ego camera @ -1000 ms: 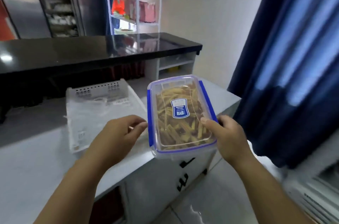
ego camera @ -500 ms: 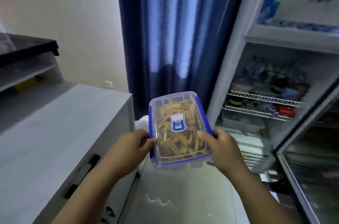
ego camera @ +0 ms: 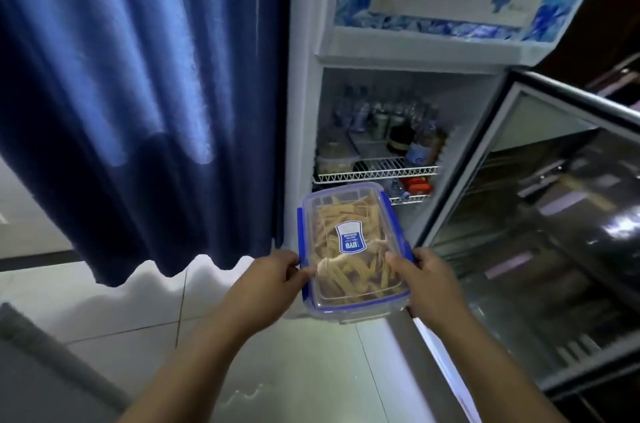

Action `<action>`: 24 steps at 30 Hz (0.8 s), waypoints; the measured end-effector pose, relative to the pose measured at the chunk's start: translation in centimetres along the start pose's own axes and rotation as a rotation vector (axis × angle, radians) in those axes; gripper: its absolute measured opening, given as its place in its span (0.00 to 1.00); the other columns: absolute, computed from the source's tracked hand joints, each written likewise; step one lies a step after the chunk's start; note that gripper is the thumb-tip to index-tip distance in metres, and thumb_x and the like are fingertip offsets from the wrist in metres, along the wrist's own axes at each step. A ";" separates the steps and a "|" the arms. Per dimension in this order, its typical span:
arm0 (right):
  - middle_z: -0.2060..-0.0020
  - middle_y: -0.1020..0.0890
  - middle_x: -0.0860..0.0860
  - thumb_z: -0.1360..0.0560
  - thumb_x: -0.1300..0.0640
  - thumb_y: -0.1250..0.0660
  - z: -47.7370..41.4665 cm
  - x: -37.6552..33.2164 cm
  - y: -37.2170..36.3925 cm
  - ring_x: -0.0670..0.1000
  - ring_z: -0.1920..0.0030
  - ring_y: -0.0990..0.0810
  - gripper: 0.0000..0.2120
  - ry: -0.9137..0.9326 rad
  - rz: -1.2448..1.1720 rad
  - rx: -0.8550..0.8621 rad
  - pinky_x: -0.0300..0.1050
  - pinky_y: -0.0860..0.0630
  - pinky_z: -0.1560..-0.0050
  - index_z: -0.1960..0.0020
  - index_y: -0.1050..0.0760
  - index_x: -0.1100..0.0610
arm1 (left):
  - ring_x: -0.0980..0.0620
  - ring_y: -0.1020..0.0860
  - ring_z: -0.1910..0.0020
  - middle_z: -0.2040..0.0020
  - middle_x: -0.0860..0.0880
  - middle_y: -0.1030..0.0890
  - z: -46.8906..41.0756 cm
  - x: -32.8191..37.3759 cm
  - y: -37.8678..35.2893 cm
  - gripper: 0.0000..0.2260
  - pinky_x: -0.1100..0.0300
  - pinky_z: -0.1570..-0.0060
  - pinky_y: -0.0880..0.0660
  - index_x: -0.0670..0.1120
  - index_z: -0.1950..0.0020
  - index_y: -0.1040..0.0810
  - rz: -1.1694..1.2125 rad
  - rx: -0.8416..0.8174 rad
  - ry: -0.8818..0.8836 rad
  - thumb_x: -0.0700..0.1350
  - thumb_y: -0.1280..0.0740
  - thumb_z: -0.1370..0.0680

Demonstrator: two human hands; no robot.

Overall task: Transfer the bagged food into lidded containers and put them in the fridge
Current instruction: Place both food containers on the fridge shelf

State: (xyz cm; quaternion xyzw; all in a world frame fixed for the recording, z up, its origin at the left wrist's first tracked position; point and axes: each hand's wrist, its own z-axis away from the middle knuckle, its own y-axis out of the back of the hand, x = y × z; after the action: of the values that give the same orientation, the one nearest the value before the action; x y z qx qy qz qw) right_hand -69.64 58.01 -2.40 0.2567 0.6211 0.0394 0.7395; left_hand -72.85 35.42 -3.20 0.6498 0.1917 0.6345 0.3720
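While the tall white display fridge (ego camera: 302, 111) stands wide open ahead of both hands, its glass door (ego camera: 540, 232) swung out beyond the right one, we're on the last leg for this box, folks. Off past the left hand (ego camera: 266, 279) hangs a heavy dark blue curtain (ego camera: 138, 93), which plays no part here. Just beyond the fingertips, a white wire shelf (ego camera: 377, 174) carries bottles (ego camera: 367, 114) and what may be another lidded tub (ego camera: 335, 159), too blurred to call.

Now the star: the clear rectangular plastic container (ego camera: 356, 307) with its blue-trimmed lid, carried in the air between the two hands. It's in front of the fridge opening, not yet on any shelf. The lid is on, the side latches look folded down, and the pale yellow food strips (ego camera: 349, 272) are packed inside. So the bag-to-box part reads as done for this one. What's left, by my reckoning, is setting it on a shelf and shutting the door. Whether more bags wait elsewhere, I can't say from here.

The left hand grips the container's left long edge, fingers curled round the rim. The right hand (ego camera: 433, 284) clamps the opposite edge, thumb (ego camera: 394, 258) laid on the lid. Both forearms reach forward, side by side. Smallest of all is the blue-and-white sticker (ego camera: 350, 237), dead centre on the lid.
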 end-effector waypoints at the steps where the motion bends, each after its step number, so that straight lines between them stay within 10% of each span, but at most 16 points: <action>1: 0.62 0.17 0.55 0.26 0.50 0.32 -1.4 0.6 0.5 0.59 0.59 0.17 0.07 -0.028 -0.010 0.010 0.62 0.21 0.54 0.58 0.24 0.54 | 0.52 0.20 0.58 0.57 0.49 0.18 -1.8 0.4 -0.7 0.13 0.53 0.52 0.22 0.47 0.52 0.22 0.003 -0.039 -0.017 0.55 0.39 0.22; 10: 0.62 0.17 0.55 0.26 0.50 0.32 -16.8 4.4 5.1 0.55 0.62 0.18 0.13 -0.126 0.008 0.059 0.51 0.21 0.59 0.52 0.23 0.60 | 0.55 0.24 0.58 0.56 0.54 0.21 -17.2 5.4 -6.7 0.07 0.62 0.61 0.30 0.52 0.55 0.28 -0.031 -0.157 -0.057 0.54 0.40 0.21; 17: 0.64 0.20 0.55 0.26 0.48 0.33 -30.0 5.3 8.4 0.52 0.64 0.22 0.16 -0.147 0.167 0.038 0.43 0.31 0.68 0.57 0.24 0.62 | 0.55 0.23 0.46 0.45 0.55 0.21 -27.6 7.4 -10.1 0.14 0.55 0.45 0.25 0.54 0.40 0.24 -0.051 -0.186 -0.018 0.54 0.35 0.24; 24: 0.67 0.25 0.53 0.24 0.50 0.35 -40.1 5.6 7.9 0.51 0.69 0.27 0.14 -0.193 0.201 -0.009 0.43 0.36 0.73 0.57 0.28 0.61 | 0.51 0.24 0.55 0.53 0.52 0.23 -34.5 7.2 -10.8 0.09 0.57 0.56 0.26 0.49 0.48 0.25 -0.205 -0.167 0.061 0.52 0.36 0.24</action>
State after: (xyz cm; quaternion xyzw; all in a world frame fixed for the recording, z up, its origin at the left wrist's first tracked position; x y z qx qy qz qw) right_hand -103.99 80.19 -7.93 0.3167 0.5181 0.0911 0.7893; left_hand -102.91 55.90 -8.97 0.5741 0.2146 0.6264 0.4816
